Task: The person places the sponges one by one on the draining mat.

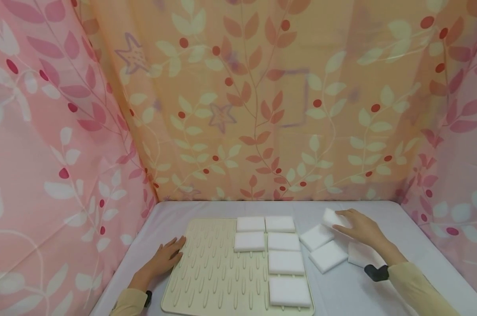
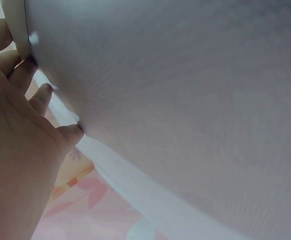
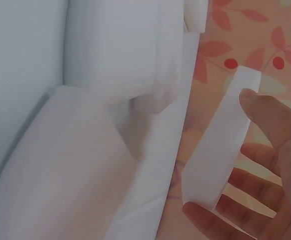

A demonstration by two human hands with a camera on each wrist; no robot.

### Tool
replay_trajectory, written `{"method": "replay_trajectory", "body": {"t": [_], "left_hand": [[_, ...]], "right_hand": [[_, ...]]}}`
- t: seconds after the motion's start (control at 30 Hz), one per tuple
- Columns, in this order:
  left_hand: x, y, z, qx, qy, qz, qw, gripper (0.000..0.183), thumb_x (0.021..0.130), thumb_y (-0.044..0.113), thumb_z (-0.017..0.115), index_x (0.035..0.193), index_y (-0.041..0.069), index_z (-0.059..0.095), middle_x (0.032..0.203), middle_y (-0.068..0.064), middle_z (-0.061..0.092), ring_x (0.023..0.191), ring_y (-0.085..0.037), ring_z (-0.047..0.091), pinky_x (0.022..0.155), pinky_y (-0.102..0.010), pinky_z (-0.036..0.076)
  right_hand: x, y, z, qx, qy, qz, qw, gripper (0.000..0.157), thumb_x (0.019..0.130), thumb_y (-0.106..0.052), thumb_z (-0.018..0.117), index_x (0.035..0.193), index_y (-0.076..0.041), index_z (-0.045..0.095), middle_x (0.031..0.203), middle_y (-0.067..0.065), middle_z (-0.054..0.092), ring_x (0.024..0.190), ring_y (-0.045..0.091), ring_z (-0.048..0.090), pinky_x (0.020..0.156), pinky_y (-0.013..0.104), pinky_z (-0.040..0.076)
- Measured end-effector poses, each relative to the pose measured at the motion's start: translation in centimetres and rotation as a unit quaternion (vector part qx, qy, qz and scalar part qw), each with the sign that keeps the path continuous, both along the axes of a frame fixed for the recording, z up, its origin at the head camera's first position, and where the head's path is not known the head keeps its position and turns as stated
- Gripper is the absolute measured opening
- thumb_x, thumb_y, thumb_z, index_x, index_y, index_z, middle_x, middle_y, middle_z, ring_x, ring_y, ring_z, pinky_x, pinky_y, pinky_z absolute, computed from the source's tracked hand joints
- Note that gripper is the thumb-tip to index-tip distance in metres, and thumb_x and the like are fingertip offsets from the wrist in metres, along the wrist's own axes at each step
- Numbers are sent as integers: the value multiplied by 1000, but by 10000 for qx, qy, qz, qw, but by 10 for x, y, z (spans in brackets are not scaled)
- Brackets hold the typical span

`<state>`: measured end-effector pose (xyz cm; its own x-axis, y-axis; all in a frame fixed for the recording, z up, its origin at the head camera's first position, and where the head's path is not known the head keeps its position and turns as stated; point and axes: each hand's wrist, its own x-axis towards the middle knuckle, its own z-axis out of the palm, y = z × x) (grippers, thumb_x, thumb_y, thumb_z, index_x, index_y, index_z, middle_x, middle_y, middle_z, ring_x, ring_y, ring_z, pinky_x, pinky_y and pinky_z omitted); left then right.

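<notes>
My right hand (image 1: 359,226) holds a white sponge block (image 1: 332,218) above the right side of the table; in the right wrist view the thumb and fingers pinch this sponge (image 3: 223,140) by its edges. Below it lie loose white sponges, one (image 1: 316,237) behind another (image 1: 328,256), and a third (image 1: 363,254) partly hidden by the right forearm. A cream ridged mat (image 1: 215,263) lies in the middle, with several white sponges in its right part, such as the front one (image 1: 289,292). My left hand (image 1: 167,256) rests at the mat's left edge, fingers spread and touching it.
The table (image 1: 392,219) has a white cover. A patterned orange curtain (image 1: 262,109) hangs behind it, and pink curtains stand at the left (image 1: 64,153) and right (image 1: 452,175) sides. Dark bands sit on both wrists.
</notes>
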<state>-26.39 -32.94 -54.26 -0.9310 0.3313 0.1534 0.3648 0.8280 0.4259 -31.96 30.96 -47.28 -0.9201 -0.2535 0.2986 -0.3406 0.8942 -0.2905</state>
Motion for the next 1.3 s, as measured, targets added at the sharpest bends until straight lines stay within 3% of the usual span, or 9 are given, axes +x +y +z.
{"method": "replay_trajectory", "body": {"t": [0.47, 0.93, 1.3], "left_hand": [[-2, -3, -4, 39, -11, 2, 10000, 54, 94, 24, 52, 140, 2, 38, 142, -18, 40, 131, -44, 32, 93, -76, 12], [-1, -1, -2, 74, -57, -28, 10000, 54, 94, 22, 51, 141, 1, 36, 143, -18, 39, 132, -45, 30, 93, -77, 10], [-1, -1, -3, 105, -27, -34, 9999, 53, 94, 22, 52, 141, 2, 38, 143, -17, 40, 132, -44, 31, 94, -76, 11]], "right_hand": [[5, -22, 11, -373, 77, 312, 9988, 52, 79, -36, 71, 119, -4, 62, 116, 22, 61, 108, 42, 55, 88, 58, 41], [7, -45, 12, 15, 621, 517, 9967, 44, 77, -44, 71, 114, -19, 67, 115, 9, 64, 104, 31, 59, 68, 50, 50], [11, -69, 12, -283, 813, 815, 9929, 46, 77, -48, 70, 111, -18, 68, 111, 5, 65, 103, 28, 60, 75, 50, 49]]}}
